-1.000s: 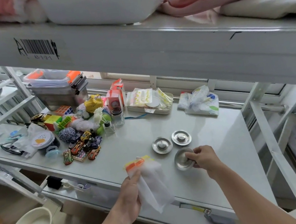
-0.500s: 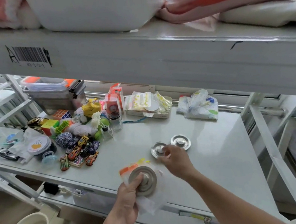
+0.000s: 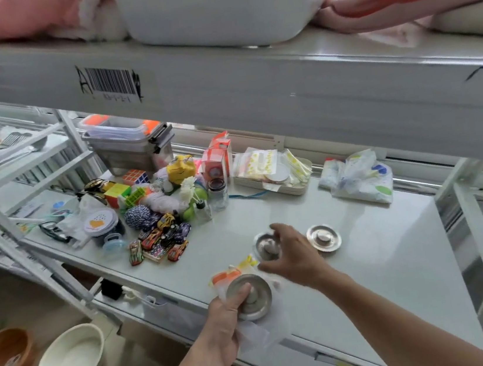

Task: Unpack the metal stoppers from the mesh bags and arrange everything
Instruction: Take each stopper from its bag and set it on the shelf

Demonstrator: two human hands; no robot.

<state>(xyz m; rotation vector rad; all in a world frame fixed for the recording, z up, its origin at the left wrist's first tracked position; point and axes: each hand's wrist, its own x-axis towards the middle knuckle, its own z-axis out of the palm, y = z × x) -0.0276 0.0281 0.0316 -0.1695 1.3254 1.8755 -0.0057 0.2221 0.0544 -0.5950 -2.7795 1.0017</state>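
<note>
My left hand (image 3: pixel 222 323) grips a round metal stopper (image 3: pixel 250 296) by its knob, pressed on top of a white mesh bag (image 3: pixel 254 333) with an orange and yellow label, held above the shelf's front edge. My right hand (image 3: pixel 294 257) reaches over a second stopper (image 3: pixel 265 245) lying on the white shelf (image 3: pixel 382 262), index finger and thumb spread around it; whether it touches is blurred. A third stopper (image 3: pixel 323 237) lies just to the right, untouched.
A heap of toy cars (image 3: pixel 162 241), puzzle cubes, yarn and jars fills the shelf's left part, with a grey lidded box (image 3: pixel 129 148) behind. A tray of packets (image 3: pixel 274 175) and a crumpled wrapper (image 3: pixel 359 178) sit at the back. The upper shelf hangs low overhead. Bowls stand on the floor at left.
The stopper my right hand held on the shelf now sits on the mesh bag in my left hand. My right hand has moved back to the left stopper of the pair.
</note>
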